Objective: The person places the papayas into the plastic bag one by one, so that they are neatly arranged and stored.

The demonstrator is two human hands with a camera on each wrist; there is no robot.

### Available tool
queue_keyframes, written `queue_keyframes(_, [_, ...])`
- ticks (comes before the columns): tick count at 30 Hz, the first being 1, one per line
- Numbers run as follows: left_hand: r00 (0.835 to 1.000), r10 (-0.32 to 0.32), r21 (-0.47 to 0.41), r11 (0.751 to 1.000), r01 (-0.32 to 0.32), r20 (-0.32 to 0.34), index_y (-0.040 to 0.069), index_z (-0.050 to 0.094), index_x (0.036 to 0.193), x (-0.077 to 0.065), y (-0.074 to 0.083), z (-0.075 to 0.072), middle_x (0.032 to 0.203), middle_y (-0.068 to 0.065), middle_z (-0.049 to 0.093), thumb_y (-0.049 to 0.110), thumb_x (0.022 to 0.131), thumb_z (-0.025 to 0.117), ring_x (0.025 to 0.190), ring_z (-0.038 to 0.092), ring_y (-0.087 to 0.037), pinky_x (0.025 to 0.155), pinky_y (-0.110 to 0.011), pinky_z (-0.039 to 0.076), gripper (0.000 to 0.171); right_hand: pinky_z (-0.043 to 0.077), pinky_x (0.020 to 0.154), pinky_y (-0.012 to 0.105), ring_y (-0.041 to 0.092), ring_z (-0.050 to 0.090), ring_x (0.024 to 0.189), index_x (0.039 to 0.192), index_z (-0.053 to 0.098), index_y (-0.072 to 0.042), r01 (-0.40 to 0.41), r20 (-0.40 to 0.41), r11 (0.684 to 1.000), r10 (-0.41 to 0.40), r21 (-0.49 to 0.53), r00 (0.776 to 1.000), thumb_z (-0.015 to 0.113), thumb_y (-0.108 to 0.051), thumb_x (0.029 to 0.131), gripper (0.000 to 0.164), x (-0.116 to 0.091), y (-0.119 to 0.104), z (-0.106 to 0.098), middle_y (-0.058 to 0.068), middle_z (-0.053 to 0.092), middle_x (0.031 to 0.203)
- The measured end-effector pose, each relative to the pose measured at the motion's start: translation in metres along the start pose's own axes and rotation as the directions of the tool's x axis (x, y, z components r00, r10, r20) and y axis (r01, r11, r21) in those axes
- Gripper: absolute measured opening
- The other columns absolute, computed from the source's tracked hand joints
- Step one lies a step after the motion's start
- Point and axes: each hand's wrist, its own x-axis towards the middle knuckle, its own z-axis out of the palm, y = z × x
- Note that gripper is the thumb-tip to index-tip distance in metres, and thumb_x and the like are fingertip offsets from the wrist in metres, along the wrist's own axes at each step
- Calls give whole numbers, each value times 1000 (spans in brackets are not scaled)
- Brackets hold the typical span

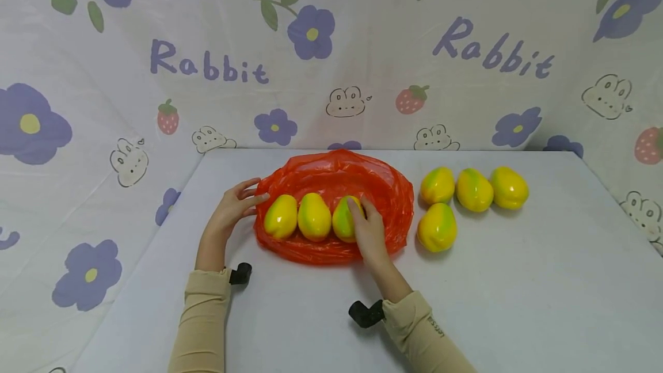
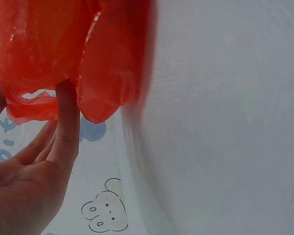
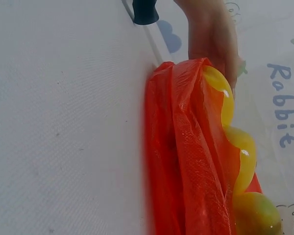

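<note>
A red plastic bag [image 1: 342,174] is spread wide on the table, with three glossy yellow-green fruits in a row at its front. My right hand [image 1: 370,229] grips the rightmost fruit [image 1: 343,220], its thumb on top and the fingers along the right side. Next to that one lie the middle fruit [image 1: 314,217] and the left fruit [image 1: 281,217]. My left hand [image 1: 233,209] holds the bag's left rim, one digit over the red plastic and the others outside it. In the left wrist view, fingertips of the left hand [image 2: 44,171] disappear behind the crumpled red bag [image 2: 34,44].
Right of the bag lie several more such fruits: one in front [image 1: 437,228], and a back row with a left one [image 1: 437,186], a middle one [image 1: 475,190] and a right one [image 1: 510,189]. A patterned cloth [image 1: 362,68] hangs behind the white table [image 1: 518,292].
</note>
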Motion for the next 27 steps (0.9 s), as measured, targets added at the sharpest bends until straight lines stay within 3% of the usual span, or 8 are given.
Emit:
queue_keyframes(18, [1000,6,3,1000,-6,-3,21,35,151,1,-1,-1,151,-13,43,31,91,68,132,51,-29,103,-35,51,69,28,120,50,28,28,149,153,30,-9,-13,21,998,14,-67,1000,49,-49,98,70,-2,-6,-8,9,34,158])
queue_keyframes(27, [1000,4,1,1000,-4,-5,22,36,151,1,-2,-1,151,-12,43,30,91,67,132,50,-29,105,-38,49,67,34,117,46,24,30,148,152,33,-14,38,31,998,-36,-57,999,56,-47,95,70,-5,-15,-19,7,37,157])
